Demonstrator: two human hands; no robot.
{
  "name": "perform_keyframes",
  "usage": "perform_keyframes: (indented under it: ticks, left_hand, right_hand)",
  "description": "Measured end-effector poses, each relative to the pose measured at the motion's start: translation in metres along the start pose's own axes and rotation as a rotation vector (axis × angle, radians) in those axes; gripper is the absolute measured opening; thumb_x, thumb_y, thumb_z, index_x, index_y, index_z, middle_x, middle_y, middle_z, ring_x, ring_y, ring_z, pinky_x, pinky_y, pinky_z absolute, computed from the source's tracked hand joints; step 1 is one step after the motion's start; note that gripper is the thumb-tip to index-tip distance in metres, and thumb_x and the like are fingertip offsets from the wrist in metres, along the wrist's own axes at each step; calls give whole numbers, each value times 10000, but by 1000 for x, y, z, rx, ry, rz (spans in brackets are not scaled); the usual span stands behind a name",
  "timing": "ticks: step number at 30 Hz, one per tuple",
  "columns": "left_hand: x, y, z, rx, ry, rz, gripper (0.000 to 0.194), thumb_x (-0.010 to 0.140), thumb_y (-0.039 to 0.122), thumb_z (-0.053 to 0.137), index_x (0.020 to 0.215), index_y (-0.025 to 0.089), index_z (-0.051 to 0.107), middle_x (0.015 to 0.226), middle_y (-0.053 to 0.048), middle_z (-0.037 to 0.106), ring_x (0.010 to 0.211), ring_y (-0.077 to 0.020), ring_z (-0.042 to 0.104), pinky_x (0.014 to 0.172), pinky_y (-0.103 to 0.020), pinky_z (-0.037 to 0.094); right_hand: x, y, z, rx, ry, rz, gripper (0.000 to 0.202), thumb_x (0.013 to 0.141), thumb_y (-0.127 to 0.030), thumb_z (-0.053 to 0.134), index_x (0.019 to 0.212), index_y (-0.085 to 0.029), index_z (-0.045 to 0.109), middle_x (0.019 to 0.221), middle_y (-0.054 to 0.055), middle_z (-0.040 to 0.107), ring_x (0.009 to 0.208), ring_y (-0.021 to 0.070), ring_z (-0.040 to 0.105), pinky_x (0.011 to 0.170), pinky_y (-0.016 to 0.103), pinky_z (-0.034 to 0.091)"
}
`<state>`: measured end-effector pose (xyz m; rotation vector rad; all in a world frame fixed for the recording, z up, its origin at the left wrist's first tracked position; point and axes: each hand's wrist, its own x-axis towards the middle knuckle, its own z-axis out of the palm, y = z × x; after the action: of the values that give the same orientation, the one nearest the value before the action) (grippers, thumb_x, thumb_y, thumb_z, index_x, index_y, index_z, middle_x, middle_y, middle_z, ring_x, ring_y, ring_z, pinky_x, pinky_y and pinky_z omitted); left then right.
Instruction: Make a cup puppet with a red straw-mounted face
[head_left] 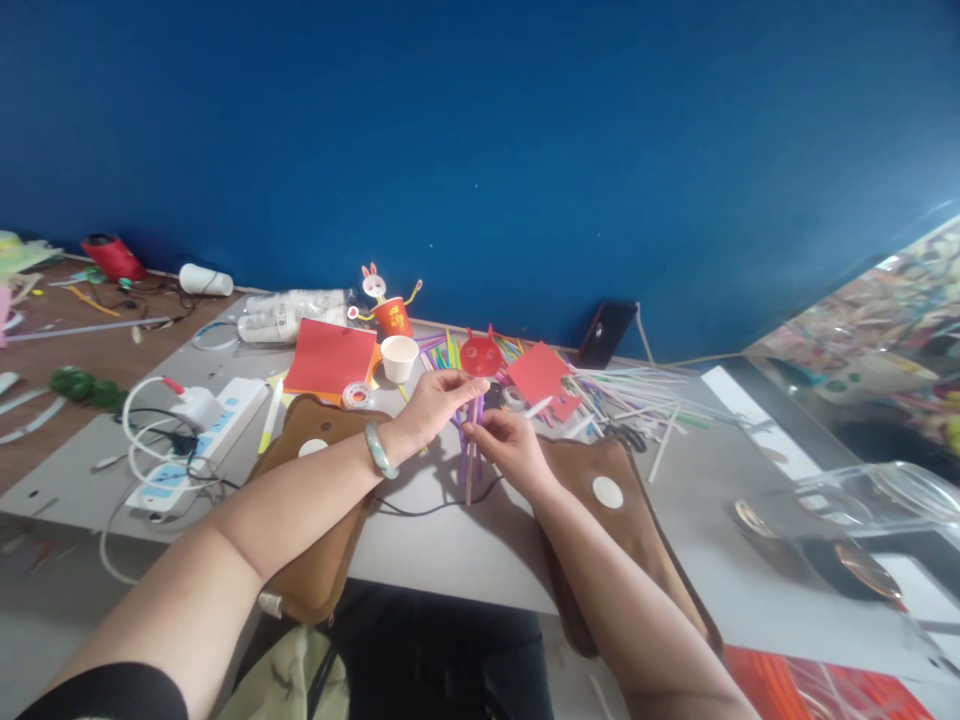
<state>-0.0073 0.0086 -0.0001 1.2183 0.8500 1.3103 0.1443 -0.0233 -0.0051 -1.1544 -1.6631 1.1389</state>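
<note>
A red cut-out animal face (481, 356) with two pointed ears stands upright in front of me, with purple straws (471, 465) hanging below it. Just under the face, my left hand (441, 403) has its thumb and fingers closed on the top of the straws. Lower down, my right hand (511, 448) pinches the same straws from the right. A white pen-like stick (538, 407) pokes out beside the right hand's knuckles; whether that hand holds it, I cannot tell. Fingers hide part of the straws.
Behind are a finished rabbit cup figure (394, 317), a white paper cup (400, 360), red paper (334, 358), a tape roll (358, 396) and scattered straws (637, 390). Brown pads (330, 520) lie under both forearms. A power strip (199, 445) is left, a phone (606, 335) against the wall.
</note>
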Motion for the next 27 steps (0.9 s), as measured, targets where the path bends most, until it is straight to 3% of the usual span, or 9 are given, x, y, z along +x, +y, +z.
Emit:
perform_keyframes:
  ticks: [6, 17, 27]
  left_hand:
    - [-2, 5, 2, -1, 56, -15, 389, 704, 503, 789, 632, 157, 626, 601, 19, 538, 599, -101, 454, 582, -260, 369]
    - [-2, 5, 2, 12, -67, -23, 407, 684, 518, 793, 672, 145, 631, 634, 23, 538, 626, -100, 472, 586, -243, 371]
    - [-3, 3, 3, 47, -28, -25, 390, 704, 512, 774, 638, 151, 644, 622, 11, 564, 631, -113, 487, 599, -250, 389]
  right_hand:
    - [0, -1, -2, 16, -21, 27, 457, 720, -624, 739, 680, -179, 643, 553, -16, 571, 477, 96, 456, 464, 234, 383]
    - [1, 4, -1, -20, 47, -30, 471, 745, -644, 705, 676, -185, 628, 520, -25, 522, 466, 94, 417, 443, 234, 335]
    - [2, 6, -1, -11, 58, -20, 457, 751, -624, 715, 675, -179, 638, 528, -19, 547, 465, 96, 437, 444, 233, 352]
